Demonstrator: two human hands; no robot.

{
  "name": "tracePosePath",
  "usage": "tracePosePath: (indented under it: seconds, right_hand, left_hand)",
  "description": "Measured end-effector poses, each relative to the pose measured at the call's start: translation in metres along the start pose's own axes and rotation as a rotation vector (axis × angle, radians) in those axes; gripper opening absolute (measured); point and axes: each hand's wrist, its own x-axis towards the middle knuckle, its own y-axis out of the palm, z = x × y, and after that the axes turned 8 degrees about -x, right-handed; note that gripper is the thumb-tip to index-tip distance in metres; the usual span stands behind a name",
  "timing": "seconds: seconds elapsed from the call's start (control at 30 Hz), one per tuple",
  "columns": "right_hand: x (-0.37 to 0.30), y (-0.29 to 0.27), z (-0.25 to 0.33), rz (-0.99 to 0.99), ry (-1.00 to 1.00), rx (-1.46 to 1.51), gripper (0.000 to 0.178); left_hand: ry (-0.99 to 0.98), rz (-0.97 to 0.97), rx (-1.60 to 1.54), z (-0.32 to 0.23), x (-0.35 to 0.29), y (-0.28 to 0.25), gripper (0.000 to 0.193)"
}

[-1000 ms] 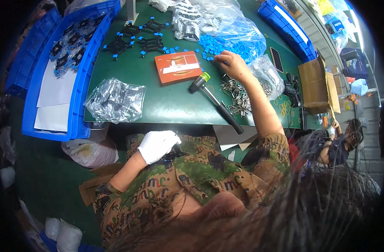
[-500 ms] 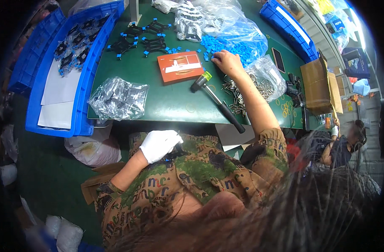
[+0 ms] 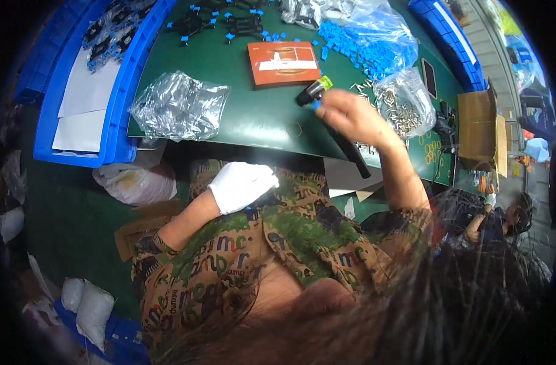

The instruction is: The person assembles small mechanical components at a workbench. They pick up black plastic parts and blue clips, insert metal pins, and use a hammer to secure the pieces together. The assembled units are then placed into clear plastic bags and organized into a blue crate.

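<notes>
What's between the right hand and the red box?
In the head view, the mallet's head lies between the right hand and the red box; the hand also pinches a small blue piece on that side.

Widest free stretch of green table [image 3: 259, 125] left in front of red box [image 3: 284, 64], bounded by crumpled clear bag [image 3: 180, 109] at left and hammer [image 3: 351, 152] at right. Stretch separated from left hand [image 3: 244, 185] by table's front edge. Low sideways pass from right hand [image 3: 354, 118] obstructed by hammer, its handle end jutted over edge. Way to blue pieces [image 3: 369, 52] narrowed between red box and loose metal pins [image 3: 363, 91]. Right side crowded by pin bag [image 3: 405, 109], phone [image 3: 430, 79], cardboard box [image 3: 478, 125]. Left side walled by blue bin [image 3: 117, 131].
</notes>
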Motion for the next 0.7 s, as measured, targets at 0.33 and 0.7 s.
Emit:
tracePosePath:
  seconds: [0.33,0.7]
  right_hand:
    - [-0.032,0.065,0.052,0.311,-0.112,0.26,0.027]
    - [-0.032,0.064,0.059,0.411,-0.061,0.245,0.025]
  left_hand:
    - [-0.137,0.129,0.081,-0.016,0.007,-0.006,0.025]
    - [-0.028,0.111,0.103,-0.015,0.003,-0.001,0.022]
